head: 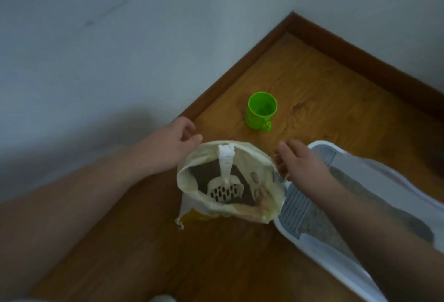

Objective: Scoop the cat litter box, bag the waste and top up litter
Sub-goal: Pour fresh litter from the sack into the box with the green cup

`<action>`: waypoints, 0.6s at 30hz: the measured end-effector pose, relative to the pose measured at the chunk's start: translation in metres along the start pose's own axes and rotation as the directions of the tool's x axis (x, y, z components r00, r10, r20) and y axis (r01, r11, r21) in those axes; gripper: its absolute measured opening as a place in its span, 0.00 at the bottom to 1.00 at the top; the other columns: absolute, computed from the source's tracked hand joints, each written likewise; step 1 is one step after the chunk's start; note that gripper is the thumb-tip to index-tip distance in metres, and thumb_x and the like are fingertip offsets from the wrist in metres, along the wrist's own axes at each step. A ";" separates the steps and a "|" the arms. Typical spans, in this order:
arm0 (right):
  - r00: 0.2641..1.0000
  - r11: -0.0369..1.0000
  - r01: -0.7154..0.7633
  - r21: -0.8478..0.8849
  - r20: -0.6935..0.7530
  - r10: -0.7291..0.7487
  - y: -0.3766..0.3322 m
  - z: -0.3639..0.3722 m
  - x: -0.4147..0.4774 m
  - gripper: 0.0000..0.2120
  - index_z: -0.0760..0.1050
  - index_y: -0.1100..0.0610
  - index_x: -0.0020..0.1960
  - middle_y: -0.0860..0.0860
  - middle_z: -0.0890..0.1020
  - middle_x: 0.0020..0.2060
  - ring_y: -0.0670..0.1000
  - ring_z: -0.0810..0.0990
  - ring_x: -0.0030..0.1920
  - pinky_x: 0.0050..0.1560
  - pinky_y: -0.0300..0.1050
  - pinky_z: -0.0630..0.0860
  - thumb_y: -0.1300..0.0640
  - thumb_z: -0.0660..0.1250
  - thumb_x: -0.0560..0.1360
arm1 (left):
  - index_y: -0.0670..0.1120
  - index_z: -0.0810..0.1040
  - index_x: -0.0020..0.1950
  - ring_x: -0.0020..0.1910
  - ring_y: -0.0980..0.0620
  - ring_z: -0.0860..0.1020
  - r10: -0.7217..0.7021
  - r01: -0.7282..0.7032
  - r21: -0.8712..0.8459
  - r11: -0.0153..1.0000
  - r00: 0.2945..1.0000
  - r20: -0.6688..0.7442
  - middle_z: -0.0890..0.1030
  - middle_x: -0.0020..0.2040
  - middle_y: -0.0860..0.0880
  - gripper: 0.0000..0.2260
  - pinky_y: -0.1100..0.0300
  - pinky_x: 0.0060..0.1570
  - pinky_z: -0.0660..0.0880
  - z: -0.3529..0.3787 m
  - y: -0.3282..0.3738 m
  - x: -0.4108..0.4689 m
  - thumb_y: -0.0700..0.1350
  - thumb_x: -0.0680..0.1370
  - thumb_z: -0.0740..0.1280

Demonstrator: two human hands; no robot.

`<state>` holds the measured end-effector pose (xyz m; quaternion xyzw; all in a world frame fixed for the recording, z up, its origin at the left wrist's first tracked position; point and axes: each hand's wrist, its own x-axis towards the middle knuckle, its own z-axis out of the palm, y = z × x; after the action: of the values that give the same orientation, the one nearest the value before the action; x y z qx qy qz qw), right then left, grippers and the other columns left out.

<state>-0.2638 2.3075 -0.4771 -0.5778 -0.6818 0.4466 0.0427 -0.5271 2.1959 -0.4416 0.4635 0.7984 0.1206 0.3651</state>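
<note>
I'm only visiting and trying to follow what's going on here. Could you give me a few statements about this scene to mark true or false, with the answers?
1. The white scoop lies inside the open bag. True.
2. The green cup stands inside the litter box. False: it stands on the wooden floor, apart from the box.
3. The litter box sits right of the bag. True.
4. The left hand holds the scoop. False: it is beside the bag's rim, and nothing touches the scoop.
</note>
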 end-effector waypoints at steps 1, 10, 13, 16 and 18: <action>0.998 0.991 0.052 -0.125 0.032 -0.048 -0.002 -0.004 -0.014 0.15 0.74 0.49 0.49 0.47 0.81 0.41 0.48 0.81 0.41 0.41 0.50 0.77 0.40 0.56 0.81 | 0.52 0.68 0.71 0.53 0.57 0.77 -0.016 0.016 0.032 0.999 1.000 0.020 0.77 0.61 0.55 0.22 0.58 0.50 0.76 0.002 -0.002 -0.007 0.61 0.81 0.59; 0.998 0.932 0.045 -0.359 0.048 -0.030 -0.009 0.006 -0.054 0.19 0.69 0.47 0.62 0.46 0.77 0.52 0.50 0.79 0.48 0.50 0.55 0.80 0.38 0.63 0.77 | 0.44 0.61 0.72 0.38 0.53 0.78 -0.353 0.352 0.075 0.933 0.935 0.010 0.79 0.53 0.47 0.30 0.58 0.30 0.71 0.022 0.000 -0.042 0.59 0.78 0.67; 0.998 0.917 -0.027 -0.399 0.045 0.049 -0.016 0.006 -0.054 0.18 0.68 0.50 0.59 0.49 0.78 0.49 0.53 0.79 0.47 0.48 0.56 0.80 0.39 0.63 0.77 | 0.37 0.72 0.65 0.31 0.48 0.82 -0.545 0.555 0.006 0.832 0.814 0.203 0.84 0.42 0.43 0.28 0.61 0.27 0.73 0.026 0.002 -0.052 0.61 0.80 0.63; 0.983 0.844 -0.126 -0.521 0.052 0.178 -0.028 0.003 -0.048 0.19 0.69 0.53 0.55 0.52 0.77 0.42 0.56 0.77 0.43 0.43 0.53 0.77 0.37 0.59 0.78 | 0.40 0.80 0.47 0.29 0.48 0.81 -0.562 0.596 -0.069 0.800 0.785 0.260 0.84 0.35 0.44 0.24 0.58 0.31 0.76 0.034 0.004 -0.056 0.61 0.81 0.59; 0.978 0.798 -0.151 -0.583 0.033 0.208 -0.034 0.003 -0.047 0.20 0.71 0.54 0.56 0.52 0.76 0.41 0.56 0.76 0.42 0.41 0.51 0.74 0.38 0.56 0.79 | 0.41 0.79 0.45 0.30 0.49 0.80 -0.555 0.589 -0.098 0.802 0.796 0.242 0.83 0.34 0.45 0.23 0.59 0.32 0.76 0.040 0.004 -0.055 0.59 0.82 0.58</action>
<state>-0.2759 2.2698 -0.4348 -0.6035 -0.7284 0.2477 -0.2095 -0.4798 2.1467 -0.4413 0.1769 0.8470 0.0237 0.5007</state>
